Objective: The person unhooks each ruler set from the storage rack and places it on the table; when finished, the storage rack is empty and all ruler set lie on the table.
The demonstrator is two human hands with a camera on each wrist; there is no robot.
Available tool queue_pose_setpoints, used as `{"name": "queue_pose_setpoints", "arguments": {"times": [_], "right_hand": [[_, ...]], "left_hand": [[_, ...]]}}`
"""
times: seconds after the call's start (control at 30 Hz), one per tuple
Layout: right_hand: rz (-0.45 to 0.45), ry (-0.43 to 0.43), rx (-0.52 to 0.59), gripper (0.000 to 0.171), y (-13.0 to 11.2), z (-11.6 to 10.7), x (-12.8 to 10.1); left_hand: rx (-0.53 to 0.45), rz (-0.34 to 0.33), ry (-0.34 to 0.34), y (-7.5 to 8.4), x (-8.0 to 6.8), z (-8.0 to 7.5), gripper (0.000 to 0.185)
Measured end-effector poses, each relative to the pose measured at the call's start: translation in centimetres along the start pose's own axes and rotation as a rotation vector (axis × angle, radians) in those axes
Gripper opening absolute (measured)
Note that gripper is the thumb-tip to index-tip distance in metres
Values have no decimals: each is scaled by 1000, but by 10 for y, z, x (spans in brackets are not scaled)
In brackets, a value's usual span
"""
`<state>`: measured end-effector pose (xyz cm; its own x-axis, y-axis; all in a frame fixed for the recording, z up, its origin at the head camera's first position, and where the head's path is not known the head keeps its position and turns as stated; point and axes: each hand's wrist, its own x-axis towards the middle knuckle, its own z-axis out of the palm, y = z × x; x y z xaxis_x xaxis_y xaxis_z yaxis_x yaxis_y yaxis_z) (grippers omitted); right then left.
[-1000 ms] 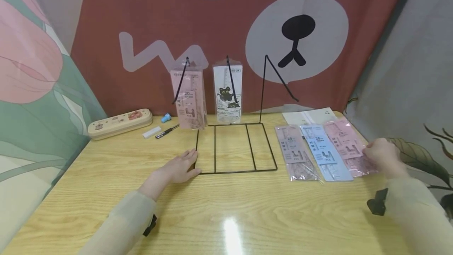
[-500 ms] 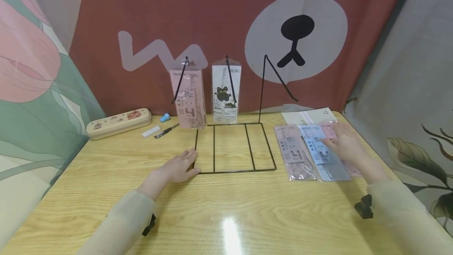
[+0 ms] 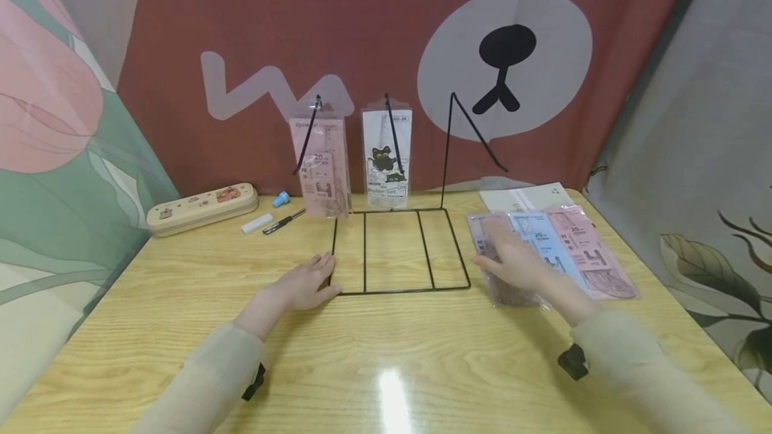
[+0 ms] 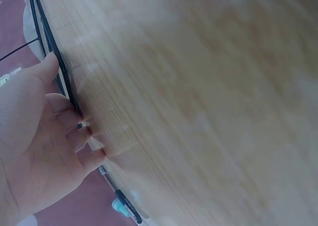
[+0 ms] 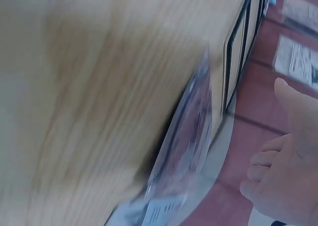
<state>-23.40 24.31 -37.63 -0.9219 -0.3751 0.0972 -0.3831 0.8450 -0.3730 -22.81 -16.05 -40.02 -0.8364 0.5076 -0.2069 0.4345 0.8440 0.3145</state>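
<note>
A black wire rack (image 3: pixel 398 252) stands mid-table, its base a flat grid. A pink ruler pack (image 3: pixel 322 166) and a white cat-print pack (image 3: pixel 387 158) hang from two of its hooks; the right hook (image 3: pixel 454 96) is bare. My left hand (image 3: pixel 309 281) lies flat on the table, fingers against the rack's front-left corner (image 4: pixel 64 82). Three flat packs lie right of the rack: pink (image 3: pixel 509 292), blue (image 3: pixel 545 240) and pink (image 3: pixel 594 253). My right hand (image 3: pixel 509 256) is over the leftmost pink pack (image 5: pixel 191 136), fingers relaxed; contact cannot be told.
A cream pencil case (image 3: pixel 202 208), a white eraser (image 3: pixel 258 224), a black pen (image 3: pixel 285 222) and a small blue item (image 3: pixel 281 200) lie at the back left. White paper (image 3: pixel 525 198) sits behind the flat packs. Cloth backdrops close in the table's back and sides.
My right hand has swept left from the rightmost pink pack, across the blue one, to the leftmost pink pack. The left hand and the rack have not moved.
</note>
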Motion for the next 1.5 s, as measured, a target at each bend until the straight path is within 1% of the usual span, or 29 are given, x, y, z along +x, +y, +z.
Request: {"name": "queue_pose_setpoints", "arguments": {"times": [0.1,0.27,0.4,0.47,0.63,0.73,0.8,0.9,0.93,0.97,1.03,1.1,1.17,1.23,1.27,1.3,1.33,1.4,1.5], "right_hand": [[-11,-43,37,81,-11,9,2],[-39,-90,17,81,-24,24,5],[-55,-129,21,79,-28,33,7],[-36,-167,19,81,-28,36,8],[65,-276,36,89,-30,40,9],[95,-305,38,91,-31,40,11],[99,-314,36,91,-32,40,13],[101,-327,37,91,-33,39,14],[102,-330,39,91,-34,39,15],[102,-333,39,91,-34,39,15],[108,-335,42,91,-34,39,15],[116,-336,44,92,-33,39,15],[117,-337,49,92,-33,38,15],[118,-342,55,92,-33,38,16],[115,-345,58,92,-33,37,16],[116,-349,61,92,-33,38,16],[118,-353,64,92,-33,38,16],[121,-358,65,92,-33,37,15],[121,-359,65,92,-34,37,15]], "left_hand": [[0,-3,-2,1,0,-1,69],[1,-3,-8,1,0,-2,68],[-3,-8,-11,2,0,-2,69],[2,-9,-13,2,0,-2,69],[23,-17,-20,4,0,-2,69],[31,-14,-9,4,1,-2,69],[29,-19,-4,3,1,-2,69],[-11,-25,16,1,2,-4,69],[-36,-25,36,0,3,-5,69],[-60,-26,73,-1,4,-7,67],[-139,-38,175,-4,7,-14,63],[-218,-64,330,-6,12,-23,56],[-305,-104,506,-7,16,-35,50],[-390,-154,644,-7,20,-48,46],[-419,-178,694,-7,22,-53,45],[-452,-197,731,-8,24,-59,46],[-478,-213,752,-8,26,-63,47],[-530,-240,754,-7,29,-71,50],[-573,-260,733,-8,34,-76,52]]}}
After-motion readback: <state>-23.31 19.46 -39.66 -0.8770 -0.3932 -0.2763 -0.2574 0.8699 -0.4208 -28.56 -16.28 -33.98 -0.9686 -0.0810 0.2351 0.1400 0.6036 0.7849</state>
